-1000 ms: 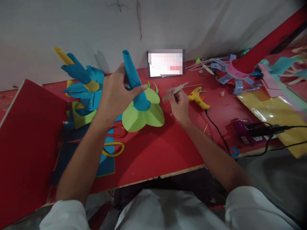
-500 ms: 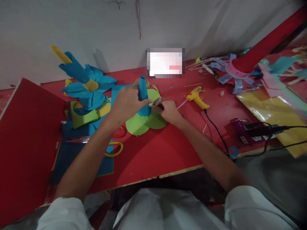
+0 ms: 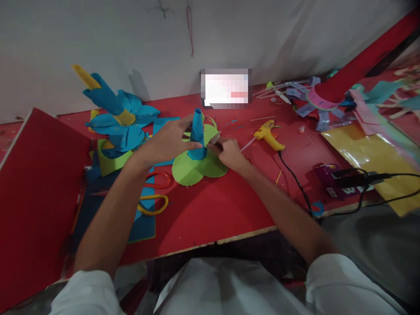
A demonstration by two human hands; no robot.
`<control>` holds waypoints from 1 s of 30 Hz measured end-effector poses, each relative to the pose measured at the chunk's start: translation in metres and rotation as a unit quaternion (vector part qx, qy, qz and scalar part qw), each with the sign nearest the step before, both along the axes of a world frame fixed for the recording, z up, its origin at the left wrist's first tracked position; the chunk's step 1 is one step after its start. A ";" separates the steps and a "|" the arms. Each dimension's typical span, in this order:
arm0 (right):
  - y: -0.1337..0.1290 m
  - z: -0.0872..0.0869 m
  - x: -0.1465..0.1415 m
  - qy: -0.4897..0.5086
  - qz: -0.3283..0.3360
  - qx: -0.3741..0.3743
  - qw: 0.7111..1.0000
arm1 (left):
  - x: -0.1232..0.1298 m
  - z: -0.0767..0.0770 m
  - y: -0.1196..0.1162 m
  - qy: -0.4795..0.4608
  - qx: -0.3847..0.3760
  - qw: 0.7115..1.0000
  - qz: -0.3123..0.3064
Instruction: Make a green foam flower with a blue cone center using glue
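At the far left stands a finished blue paper flower [image 3: 120, 120]; in front of it two pairs of scissors [image 3: 154, 192] lie on the red table [image 3: 213, 210]. The left hand [image 3: 166, 142] curls around the blue paper cone [image 3: 197, 133], steadying it upright on the green petal base [image 3: 197, 168]. The right hand [image 3: 229, 153] is closed on a slim stick-like tool [image 3: 214, 139], its tip at the cone's foot — the seating step, by the look of it. Next calls for steady pressure without tilting the cone. A yellow glue gun [image 3: 269, 134] lies just right.
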State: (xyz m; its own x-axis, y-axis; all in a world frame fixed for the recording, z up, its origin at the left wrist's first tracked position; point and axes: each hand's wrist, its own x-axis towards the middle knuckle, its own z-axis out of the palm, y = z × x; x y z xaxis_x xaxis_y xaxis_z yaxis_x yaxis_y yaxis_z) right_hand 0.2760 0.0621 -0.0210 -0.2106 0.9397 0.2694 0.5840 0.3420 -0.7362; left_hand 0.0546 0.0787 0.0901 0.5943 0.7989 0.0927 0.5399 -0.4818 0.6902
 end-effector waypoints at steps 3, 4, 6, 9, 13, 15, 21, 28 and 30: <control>0.000 0.001 0.001 0.016 -0.020 0.011 1.000 | -0.003 -0.001 0.003 -0.018 -0.018 1.000 0.005; 0.000 0.001 0.002 0.028 -0.030 0.024 0.999 | -0.003 -0.001 0.003 -0.017 -0.014 1.000 0.009; -0.001 0.004 0.005 0.059 -0.051 0.047 0.996 | -0.002 0.002 0.002 0.000 0.006 1.000 0.021; -0.003 0.006 0.009 0.101 -0.083 0.069 0.989 | 0.001 0.013 -0.003 0.031 0.048 0.997 0.055; -0.006 0.009 0.011 0.104 -0.127 0.099 0.981 | 0.006 0.024 -0.012 0.056 0.094 0.986 0.124; -0.007 0.010 0.011 0.095 -0.120 0.094 0.984 | 0.010 0.021 -0.014 0.077 0.113 0.981 0.134; -0.006 0.008 0.006 0.012 -0.022 0.038 0.999 | 0.018 -0.006 -0.008 0.098 0.113 0.984 0.101; -0.003 0.004 0.007 -0.022 0.017 0.023 0.999 | 0.019 -0.009 -0.009 0.088 0.102 0.986 0.100; -0.004 0.005 0.008 -0.023 0.027 0.011 0.999 | 0.019 -0.008 -0.009 0.083 0.092 0.987 0.098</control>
State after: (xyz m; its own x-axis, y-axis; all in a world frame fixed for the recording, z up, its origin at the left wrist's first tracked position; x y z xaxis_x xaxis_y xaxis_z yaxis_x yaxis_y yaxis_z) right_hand 0.2837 0.0586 -0.0155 -0.2742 0.9205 0.2783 0.5978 0.3898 -0.7005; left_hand 0.0735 0.0697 0.0822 0.4493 0.8788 0.1604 0.7336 -0.4654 0.4952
